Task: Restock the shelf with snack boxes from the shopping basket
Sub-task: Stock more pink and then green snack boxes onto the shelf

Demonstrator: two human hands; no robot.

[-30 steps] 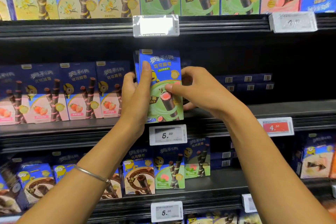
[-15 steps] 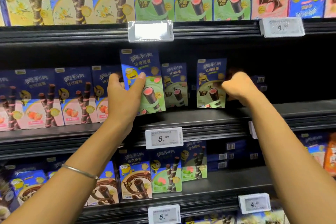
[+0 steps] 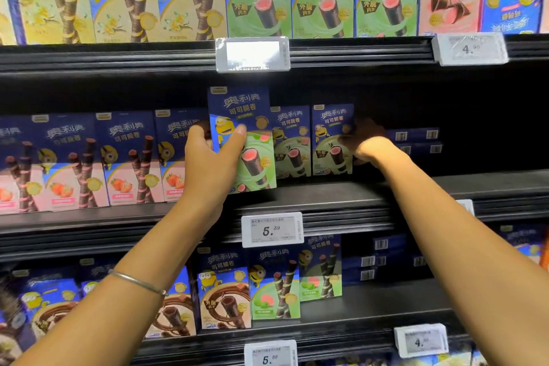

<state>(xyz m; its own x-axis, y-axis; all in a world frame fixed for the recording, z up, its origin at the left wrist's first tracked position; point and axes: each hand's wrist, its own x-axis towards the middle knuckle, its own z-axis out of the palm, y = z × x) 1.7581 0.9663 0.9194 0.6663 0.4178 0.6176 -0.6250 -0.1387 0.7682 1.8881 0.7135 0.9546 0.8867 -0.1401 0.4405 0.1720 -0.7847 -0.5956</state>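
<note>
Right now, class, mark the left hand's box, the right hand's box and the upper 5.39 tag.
left hand's box (image 3: 242, 105), head view, blue upper front.
right hand's box (image 3: 331, 138), head view, front centre.
upper 5.39 tag (image 3: 271, 230), head view, its display.

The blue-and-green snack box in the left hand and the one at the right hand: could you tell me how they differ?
The blue-and-green cardboard box gripped by the left hand is near the black shelf edge; the rear box at the right hand stands deeper. The gripped box leans slightly; the rear box is upright. The gripped box is brightly lit, the rear box shadowed. Both carry the same print.
</note>
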